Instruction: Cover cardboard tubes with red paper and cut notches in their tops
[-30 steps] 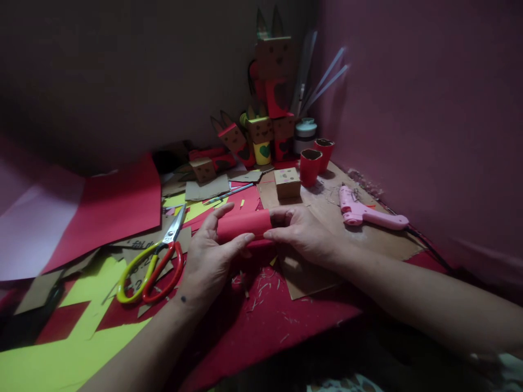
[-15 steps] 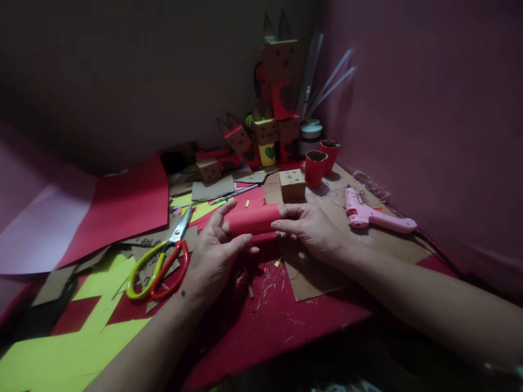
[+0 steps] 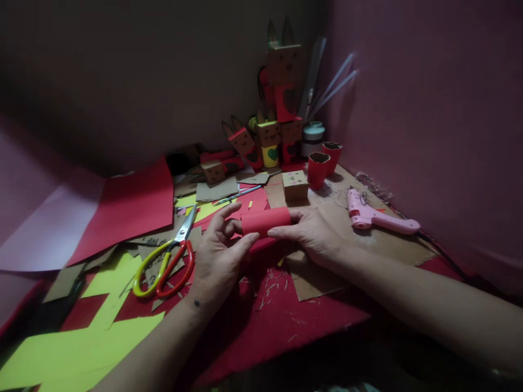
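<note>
A red paper tube (image 3: 266, 222) lies crosswise between my hands, above the table's front part. My left hand (image 3: 223, 239) grips its left end, with the thumb along the lower edge and fingers at the opening. My right hand (image 3: 308, 233) closes on the right end, thumb in front and fingers behind or inside; exactly which is hidden. Beyond the tube stands a small cardboard box (image 3: 295, 186) with a face drawn on top. Left of my left hand lie scissors (image 3: 182, 233) with one yellow and one red handle, blades slightly apart.
A pink glue gun (image 3: 370, 215) rests at the right on a cardboard sheet (image 3: 404, 245). Two red cups (image 3: 318, 171) stand behind the box. Cardboard figures (image 3: 269, 149) crowd the corner. Yellow paper (image 3: 81, 351) and red paper (image 3: 134, 201) cover the left side. A pencil (image 3: 239, 194) lies further back.
The tube and both hands have shifted slightly right in view. My left fingers now sit closer on the tube's left end. The whole scene has moved slightly with the camera.
</note>
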A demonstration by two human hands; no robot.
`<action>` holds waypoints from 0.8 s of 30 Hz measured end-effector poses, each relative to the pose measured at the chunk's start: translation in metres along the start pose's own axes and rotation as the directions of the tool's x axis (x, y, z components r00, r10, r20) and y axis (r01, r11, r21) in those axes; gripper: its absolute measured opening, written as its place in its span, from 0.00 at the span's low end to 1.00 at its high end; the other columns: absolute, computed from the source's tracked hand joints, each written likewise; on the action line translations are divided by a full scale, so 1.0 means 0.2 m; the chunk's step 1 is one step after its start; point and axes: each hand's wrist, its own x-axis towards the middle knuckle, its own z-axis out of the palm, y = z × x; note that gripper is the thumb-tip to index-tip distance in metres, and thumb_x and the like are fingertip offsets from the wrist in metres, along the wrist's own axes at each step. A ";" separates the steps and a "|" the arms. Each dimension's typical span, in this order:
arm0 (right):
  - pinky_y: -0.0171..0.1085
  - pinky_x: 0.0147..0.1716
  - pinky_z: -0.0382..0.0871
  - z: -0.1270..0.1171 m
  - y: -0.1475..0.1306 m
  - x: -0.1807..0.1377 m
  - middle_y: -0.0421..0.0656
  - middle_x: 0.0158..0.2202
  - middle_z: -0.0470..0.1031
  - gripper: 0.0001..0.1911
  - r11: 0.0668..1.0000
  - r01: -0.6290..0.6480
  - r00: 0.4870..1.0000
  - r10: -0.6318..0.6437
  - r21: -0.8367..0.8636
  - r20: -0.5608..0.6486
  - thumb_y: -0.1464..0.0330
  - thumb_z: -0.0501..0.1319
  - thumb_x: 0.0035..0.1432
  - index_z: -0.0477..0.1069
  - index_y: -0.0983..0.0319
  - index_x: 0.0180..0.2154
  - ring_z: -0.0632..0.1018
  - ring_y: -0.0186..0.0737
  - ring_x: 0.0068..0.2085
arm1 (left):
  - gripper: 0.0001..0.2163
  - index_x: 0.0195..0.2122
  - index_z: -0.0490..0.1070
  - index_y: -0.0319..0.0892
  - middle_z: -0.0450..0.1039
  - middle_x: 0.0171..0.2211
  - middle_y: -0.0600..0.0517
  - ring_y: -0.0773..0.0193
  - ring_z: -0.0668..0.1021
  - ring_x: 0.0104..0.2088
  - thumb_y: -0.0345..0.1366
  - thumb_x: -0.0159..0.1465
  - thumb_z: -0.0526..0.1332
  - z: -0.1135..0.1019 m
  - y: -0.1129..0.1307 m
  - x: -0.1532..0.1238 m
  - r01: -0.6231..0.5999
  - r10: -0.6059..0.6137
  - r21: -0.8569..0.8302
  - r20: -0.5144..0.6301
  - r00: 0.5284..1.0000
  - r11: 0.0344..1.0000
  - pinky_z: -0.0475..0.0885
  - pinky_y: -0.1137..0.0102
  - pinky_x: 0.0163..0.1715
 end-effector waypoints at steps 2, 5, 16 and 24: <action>0.39 0.35 0.72 0.00 0.00 0.00 0.46 0.33 0.81 0.18 1.000 0.001 1.000 -0.001 0.031 -0.027 0.70 0.71 0.43 0.79 0.65 0.39 0.79 0.40 0.32 | 0.25 0.51 0.67 0.45 0.68 0.27 0.60 0.73 0.72 0.23 0.26 0.53 0.69 0.01 0.00 0.00 0.010 -0.010 -0.007 0.018 1.000 1.000 0.70 0.80 0.23; 0.39 0.35 0.72 0.01 -0.01 -0.01 0.46 0.31 0.81 0.18 0.998 0.003 0.998 0.001 0.056 -0.066 0.72 0.71 0.43 0.79 0.66 0.40 0.79 0.39 0.31 | 0.26 0.52 0.66 0.46 0.71 0.29 0.58 0.72 0.73 0.24 0.26 0.52 0.69 0.00 0.00 0.00 0.023 -0.022 -0.019 0.047 0.999 1.000 0.72 0.78 0.24; 0.34 0.30 0.69 0.03 -0.05 -0.03 0.37 0.22 0.76 0.14 0.999 -0.047 0.999 0.047 0.006 -0.024 0.75 0.69 0.43 0.80 0.64 0.37 0.75 0.33 0.25 | 0.23 0.50 0.69 0.46 0.72 0.25 0.60 0.74 0.70 0.20 0.29 0.53 0.70 -0.02 0.02 -0.01 -0.115 0.118 0.111 -0.021 0.993 0.987 0.67 0.78 0.22; 0.37 0.31 0.73 -0.03 -0.03 0.00 0.45 0.28 0.80 0.19 0.989 -0.115 0.991 0.121 0.097 -0.053 0.69 0.73 0.42 0.78 0.64 0.40 0.79 0.39 0.26 | 0.23 0.55 0.66 0.46 0.79 0.35 0.52 0.66 0.76 0.31 0.30 0.58 0.66 -0.02 0.05 -0.03 -0.219 0.218 0.127 0.021 0.976 0.967 0.70 0.75 0.24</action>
